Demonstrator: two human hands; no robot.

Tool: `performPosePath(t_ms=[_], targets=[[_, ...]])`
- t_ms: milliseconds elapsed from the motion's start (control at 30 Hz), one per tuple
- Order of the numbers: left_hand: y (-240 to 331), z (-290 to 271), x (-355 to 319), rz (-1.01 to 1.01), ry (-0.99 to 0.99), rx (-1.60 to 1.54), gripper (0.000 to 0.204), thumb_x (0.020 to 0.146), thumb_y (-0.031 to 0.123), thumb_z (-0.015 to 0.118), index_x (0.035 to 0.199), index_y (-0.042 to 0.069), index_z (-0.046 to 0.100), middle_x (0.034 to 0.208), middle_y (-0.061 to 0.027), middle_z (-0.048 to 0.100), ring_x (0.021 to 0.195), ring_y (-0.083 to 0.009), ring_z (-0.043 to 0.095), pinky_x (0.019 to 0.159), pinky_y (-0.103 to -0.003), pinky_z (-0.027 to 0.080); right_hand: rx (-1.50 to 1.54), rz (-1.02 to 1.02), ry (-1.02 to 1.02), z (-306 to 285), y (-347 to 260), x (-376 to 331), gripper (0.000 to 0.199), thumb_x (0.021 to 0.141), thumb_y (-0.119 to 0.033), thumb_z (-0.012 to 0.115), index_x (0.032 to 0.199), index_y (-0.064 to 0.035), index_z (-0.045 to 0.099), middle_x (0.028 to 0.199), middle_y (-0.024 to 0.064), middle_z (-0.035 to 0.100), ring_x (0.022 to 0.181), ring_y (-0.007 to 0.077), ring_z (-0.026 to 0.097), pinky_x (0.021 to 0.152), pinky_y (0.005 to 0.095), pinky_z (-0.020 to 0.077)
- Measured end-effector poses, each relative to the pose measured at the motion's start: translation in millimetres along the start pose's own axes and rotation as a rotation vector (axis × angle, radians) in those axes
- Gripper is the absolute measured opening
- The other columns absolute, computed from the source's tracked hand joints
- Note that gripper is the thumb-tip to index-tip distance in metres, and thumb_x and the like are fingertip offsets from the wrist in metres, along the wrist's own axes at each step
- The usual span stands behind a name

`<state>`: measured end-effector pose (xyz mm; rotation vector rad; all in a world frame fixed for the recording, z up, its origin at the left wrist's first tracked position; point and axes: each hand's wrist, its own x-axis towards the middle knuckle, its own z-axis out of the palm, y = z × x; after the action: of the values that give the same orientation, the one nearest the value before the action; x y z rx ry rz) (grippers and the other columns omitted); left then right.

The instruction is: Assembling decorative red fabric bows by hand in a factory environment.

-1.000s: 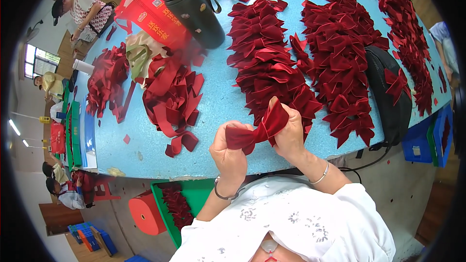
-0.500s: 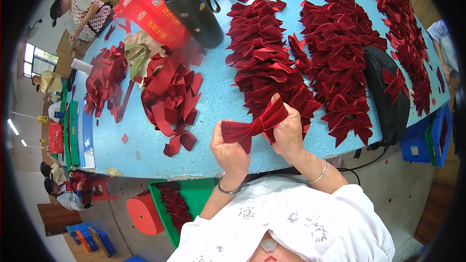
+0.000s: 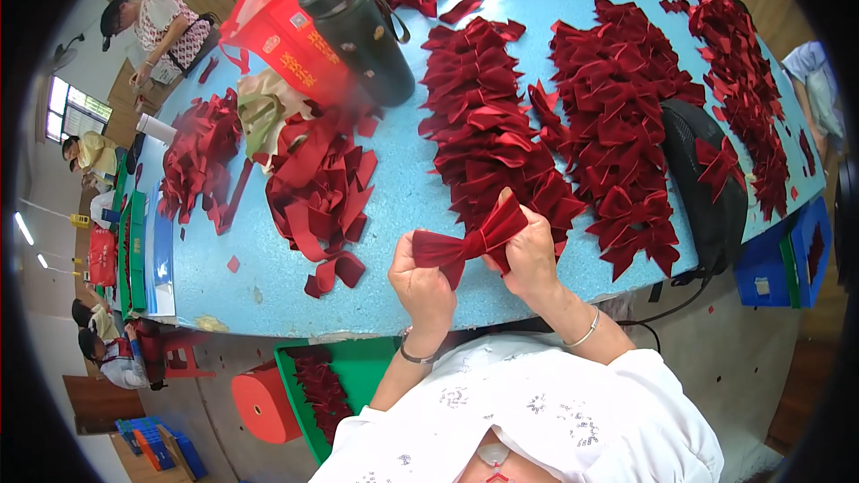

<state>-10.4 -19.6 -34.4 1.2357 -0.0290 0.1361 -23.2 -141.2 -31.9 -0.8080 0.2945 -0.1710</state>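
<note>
Mid-forming: dark red velvet ribbon bow pinched at centre frame over blue desk edge. Left hand fingers clamped on left wing, right hand gripping knot. Next probably: even loops, add to finished bows pile.

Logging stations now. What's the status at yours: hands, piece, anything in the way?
Left hand and right hand both gripping one dark red ribbon bow, above the blue table's near edge. Row of finished bows just beyond. Nothing between hands.
</note>
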Motion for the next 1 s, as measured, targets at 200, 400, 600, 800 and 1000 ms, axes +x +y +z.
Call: performPosePath(t_ms=[200, 400, 600, 800, 1000], targets=[[15, -6, 19, -0.168, -0.273, 0.070, 0.022, 0.082, -0.004, 0.048, 0.105, -0.001, 0.050, 0.084, -0.0051, 0.058, 0.070, -0.0086, 0.054, 0.062, -0.021, 0.045, -0.106, 0.052, 0.023, -1, -14, 3, 0.030, 0.095, -0.029, 0.048, 0.075, -0.0076, 0.054, 0.057, 0.0007, 0.053, 0.042, 0.0088, 0.046, 0.037, 0.0242, 0.0330], [42, -16, 20, -0.183, -0.518, 0.199, 0.049, 0.076, -0.011, 0.056, 0.121, -0.002, 0.039, 0.091, -0.0069, 0.059, 0.082, -0.0102, 0.057, 0.074, -0.022, 0.046, -0.120, -0.032, -0.026, 2, -23, -3, 0.030, 0.094, -0.029, 0.050, 0.073, -0.0080, 0.056, 0.057, -0.0004, 0.053, 0.042, 0.0076, 0.046, 0.037, 0.0231, 0.0333], [55, -35, 20, -0.157, -0.732, 0.360, 0.065, 0.072, -0.009, 0.065, 0.128, -0.003, 0.033, 0.099, -0.0107, 0.060, 0.092, -0.0146, 0.058, 0.081, -0.027, 0.047, -0.100, 0.019, -0.018, 2, -23, -5, 0.031, 0.094, -0.029, 0.050, 0.072, -0.0076, 0.056, 0.056, -0.0017, 0.052, 0.042, 0.0061, 0.045, 0.038, 0.0221, 0.0336], [82, -59, 41, -0.218, -0.822, 0.240, 0.062, 0.073, -0.005, 0.066, 0.128, -0.004, 0.039, 0.105, -0.0115, 0.060, 0.095, -0.0173, 0.059, 0.085, -0.029, 0.047, -0.134, 0.034, -0.102, 1, -26, -5, 0.028, 0.093, -0.025, 0.051, 0.072, -0.0074, 0.057, 0.056, -0.0043, 0.051, 0.045, 0.0037, 0.044, 0.039, 0.0210, 0.0338], [88, -21, 48, -0.568, -0.984, 0.389, 0.038, 0.075, 0.007, 0.071, 0.109, -0.004, 0.058, 0.093, -0.0082, 0.063, 0.082, -0.0124, 0.060, 0.074, -0.024, 0.047, -0.335, 0.069, -0.281, 7, -21, -6, 0.027, 0.091, -0.024, 0.055, 0.075, -0.0031, 0.062, 0.060, -0.0046, 0.054, 0.052, 0.0010, 0.043, 0.044, 0.0188, 0.0340]])
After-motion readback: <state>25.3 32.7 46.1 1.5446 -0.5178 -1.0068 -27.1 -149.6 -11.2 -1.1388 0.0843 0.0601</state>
